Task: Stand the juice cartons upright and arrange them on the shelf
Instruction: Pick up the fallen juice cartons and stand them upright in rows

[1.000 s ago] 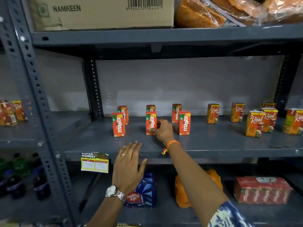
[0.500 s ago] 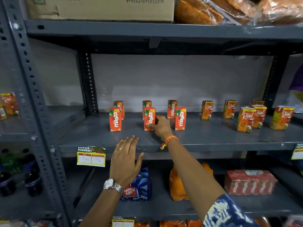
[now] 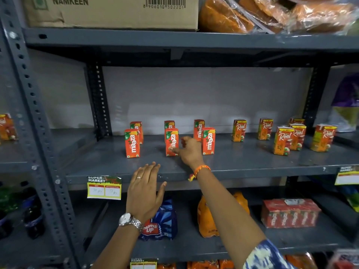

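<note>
Shelf (image 3: 242,162) — six Maaza cartons (image 3: 132,143) upright

So the grey metal shelf (image 3: 242,162) has six Maaza cartons (image 3: 132,143) standing upright on its left half, in two loose rows, three in front and three behind. Over on the right half there are six Real cartons (image 3: 239,130), also upright, spaced unevenly. A Super Market price tag (image 3: 104,187) hangs off the front lip.
</note>
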Demonstrator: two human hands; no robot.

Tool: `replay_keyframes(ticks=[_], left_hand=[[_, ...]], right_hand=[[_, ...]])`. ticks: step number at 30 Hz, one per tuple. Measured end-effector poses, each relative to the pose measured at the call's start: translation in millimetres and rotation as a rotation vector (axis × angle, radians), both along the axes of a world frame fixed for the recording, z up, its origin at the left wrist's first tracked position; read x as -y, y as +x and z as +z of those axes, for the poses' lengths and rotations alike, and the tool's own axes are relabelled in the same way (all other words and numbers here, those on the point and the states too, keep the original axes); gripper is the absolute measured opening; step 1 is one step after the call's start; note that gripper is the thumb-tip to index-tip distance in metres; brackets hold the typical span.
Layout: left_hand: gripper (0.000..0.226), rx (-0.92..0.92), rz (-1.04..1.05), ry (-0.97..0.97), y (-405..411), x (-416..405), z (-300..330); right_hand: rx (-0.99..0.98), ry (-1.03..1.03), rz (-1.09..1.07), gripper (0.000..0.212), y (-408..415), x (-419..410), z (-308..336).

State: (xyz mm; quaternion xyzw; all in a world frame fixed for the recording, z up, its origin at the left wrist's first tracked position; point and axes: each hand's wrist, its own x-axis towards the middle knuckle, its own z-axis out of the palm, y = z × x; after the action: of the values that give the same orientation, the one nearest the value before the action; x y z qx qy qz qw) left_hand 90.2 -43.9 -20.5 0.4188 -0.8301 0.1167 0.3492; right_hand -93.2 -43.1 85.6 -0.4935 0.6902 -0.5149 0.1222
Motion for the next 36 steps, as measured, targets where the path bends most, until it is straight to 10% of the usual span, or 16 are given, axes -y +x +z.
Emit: replay_keyframes(ticks=[4, 7, 14, 36], left_hand=[[0.058, -0.020, 0.005, -0.016, -2, 2, -2], [0.058, -0.023, 0.022, -0.011, -5, 1, -2], [0.059, -0.009, 0.037, 0.001, -5, 0, -3], [0.066, -0.085, -0.015, 0.074, -3, -11, 13]], right_hand=[[0.054, -0.357, -0.372, 0.050, -21, -33, -13], [0.011, -0.226, -0.474, 0.077, -44, -42, -8], [0.037, 0.114, -0.251, 0.076, -80, -20, 5], [0.022, 0.100, -0.202, 0.077, -83, -32, -1]])
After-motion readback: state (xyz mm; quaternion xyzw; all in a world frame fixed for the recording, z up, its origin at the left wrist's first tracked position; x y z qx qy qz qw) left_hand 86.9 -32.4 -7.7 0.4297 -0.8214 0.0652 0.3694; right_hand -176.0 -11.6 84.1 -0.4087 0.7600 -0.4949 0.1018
